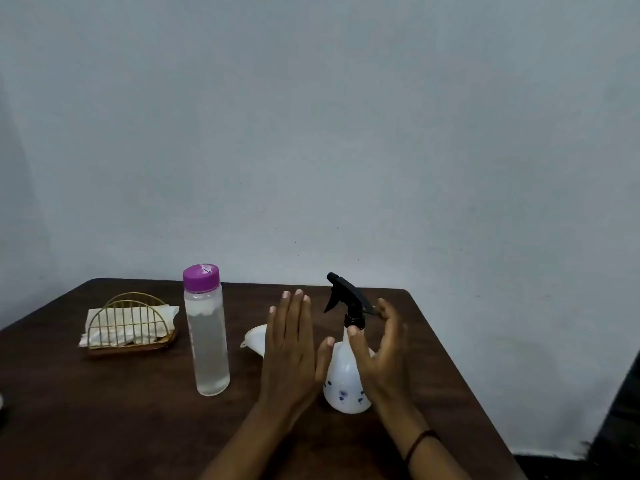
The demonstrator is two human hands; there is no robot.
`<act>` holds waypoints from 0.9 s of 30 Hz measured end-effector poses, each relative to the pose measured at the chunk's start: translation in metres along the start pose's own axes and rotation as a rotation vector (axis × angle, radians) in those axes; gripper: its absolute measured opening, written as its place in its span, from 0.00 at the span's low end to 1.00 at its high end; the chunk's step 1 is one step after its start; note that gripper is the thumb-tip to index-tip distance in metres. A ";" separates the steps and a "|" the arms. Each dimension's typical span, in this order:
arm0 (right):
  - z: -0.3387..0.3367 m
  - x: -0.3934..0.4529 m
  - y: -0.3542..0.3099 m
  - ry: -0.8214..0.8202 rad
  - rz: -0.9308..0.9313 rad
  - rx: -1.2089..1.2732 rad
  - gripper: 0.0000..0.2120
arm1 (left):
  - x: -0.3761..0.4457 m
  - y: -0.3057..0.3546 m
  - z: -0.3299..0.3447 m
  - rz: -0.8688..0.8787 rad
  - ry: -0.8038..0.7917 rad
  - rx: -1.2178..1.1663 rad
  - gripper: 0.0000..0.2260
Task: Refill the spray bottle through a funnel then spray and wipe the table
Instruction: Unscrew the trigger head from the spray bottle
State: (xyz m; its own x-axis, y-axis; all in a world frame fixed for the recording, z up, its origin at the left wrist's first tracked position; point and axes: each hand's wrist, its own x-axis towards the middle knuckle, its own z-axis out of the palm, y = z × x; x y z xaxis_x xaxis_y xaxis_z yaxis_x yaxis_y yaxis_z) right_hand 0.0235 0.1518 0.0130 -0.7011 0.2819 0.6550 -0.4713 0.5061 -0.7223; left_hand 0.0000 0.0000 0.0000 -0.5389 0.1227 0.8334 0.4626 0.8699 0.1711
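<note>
A white spray bottle (343, 379) with a black trigger head (348, 296) stands upright on the dark wooden table (138, 410). My left hand (291, 348) is flat and open just left of it, thumb near the bottle's shoulder. My right hand (381, 351) is open on the bottle's right side, thumb tip by the black neck, not gripping. A white funnel (254, 339) lies behind my left hand, mostly hidden. A tall clear bottle (207, 337) with a purple cap, holding clear liquid, stands further left.
A gold wire holder (130, 323) with white tissues sits at the table's left rear. The table's right edge runs diagonally close to the spray bottle. A grey wall rises behind. A dark object shows at the far right.
</note>
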 end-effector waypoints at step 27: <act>0.005 0.014 -0.011 -0.113 0.156 0.384 0.04 | -0.008 0.016 0.024 -0.027 -0.261 -0.338 0.21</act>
State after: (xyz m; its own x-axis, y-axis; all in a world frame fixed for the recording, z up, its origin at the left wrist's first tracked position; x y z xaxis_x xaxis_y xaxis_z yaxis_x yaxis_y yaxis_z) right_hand 0.0159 0.1459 0.0285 -0.8237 0.2293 0.5186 -0.5053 0.1182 -0.8548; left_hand -0.0051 0.0245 -0.0170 -0.6940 0.2562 0.6728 0.6270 0.6744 0.3899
